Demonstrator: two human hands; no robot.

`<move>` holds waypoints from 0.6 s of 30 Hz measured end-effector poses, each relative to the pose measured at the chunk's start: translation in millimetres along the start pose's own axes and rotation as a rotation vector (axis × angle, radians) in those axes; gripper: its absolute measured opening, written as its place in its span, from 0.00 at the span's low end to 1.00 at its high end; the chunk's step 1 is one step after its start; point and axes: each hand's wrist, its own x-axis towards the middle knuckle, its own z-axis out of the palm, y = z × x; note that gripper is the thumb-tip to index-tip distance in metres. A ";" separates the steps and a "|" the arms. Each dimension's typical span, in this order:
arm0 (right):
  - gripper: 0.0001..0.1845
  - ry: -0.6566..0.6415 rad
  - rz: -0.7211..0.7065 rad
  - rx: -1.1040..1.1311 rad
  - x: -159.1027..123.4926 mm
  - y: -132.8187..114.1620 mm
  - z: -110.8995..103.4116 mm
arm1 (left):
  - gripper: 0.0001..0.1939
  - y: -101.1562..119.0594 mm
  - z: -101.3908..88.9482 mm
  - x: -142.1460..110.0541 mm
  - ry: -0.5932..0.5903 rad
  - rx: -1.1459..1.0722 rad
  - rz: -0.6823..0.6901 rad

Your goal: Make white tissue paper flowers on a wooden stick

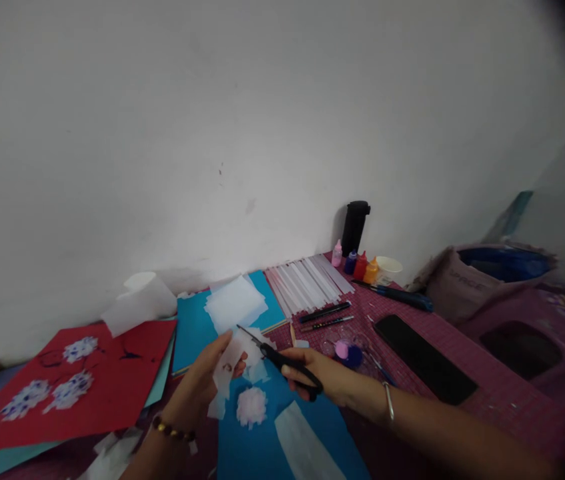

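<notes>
My left hand [215,363] is closed on a piece of thin white tissue paper [223,375], which hangs down below the fingers. In my right hand [312,370] is a pair of scissors [282,360] with black handles, its blades pointing left across the top of the paper. How far the blades are apart I cannot tell. Beneath the hands lies a blue sheet [292,400]. On it sit a pale pink paper flower [251,407], a long white paper strip [305,443] and small paper scraps.
At the left lies a red sheet [127,393] with several white-and-blue flowers, beside a tissue roll [145,300]. White strips [307,283], paint bottles [359,267], a black flask [355,227], a craft knife [405,297] and a dark phone-like slab [422,360] are behind and right.
</notes>
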 end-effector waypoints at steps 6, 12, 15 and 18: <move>0.29 -0.096 0.040 0.121 5.9 6.5 -5.9 | 0.10 1.4 -21.9 -4.3 -0.100 0.006 -0.017; 0.31 -0.196 0.025 0.203 11.9 16.1 -14.4 | 0.10 9.1 -18.5 11.5 -0.015 -0.118 0.136; 0.31 -0.232 0.040 0.191 10.2 14.7 -15.5 | 0.11 9.1 -16.6 20.9 -0.034 -0.113 0.130; 0.32 -0.248 0.067 0.179 9.0 11.5 -14.1 | 0.12 3.3 -17.3 25.4 -0.074 -0.080 0.093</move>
